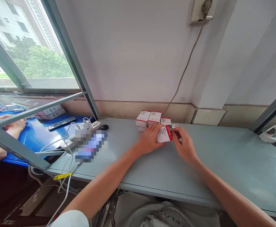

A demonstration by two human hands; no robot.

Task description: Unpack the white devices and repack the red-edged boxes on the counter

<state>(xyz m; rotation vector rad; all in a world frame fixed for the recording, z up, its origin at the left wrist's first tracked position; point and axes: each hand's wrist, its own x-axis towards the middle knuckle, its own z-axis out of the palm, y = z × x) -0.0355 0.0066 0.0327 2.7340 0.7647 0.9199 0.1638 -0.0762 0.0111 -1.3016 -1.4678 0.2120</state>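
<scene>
A small white carton with a red end [164, 133] lies on its side over the grey table [223, 157], gripped between both hands. My left hand [149, 138] wraps around its left side. My right hand [184, 145] pinches the carton's red end flap with closed fingers. Just behind them, several similar white-and-red boxes [149, 119] stand stacked against the wall.
A white power strip with chargers and cables [81, 134] and a pixelated device [90, 145] sit at the table's left. A small black object [104, 127] lies beside them. Another person's hand [10, 126] rests on a blue table at left. A wall cable [183, 74] hangs down.
</scene>
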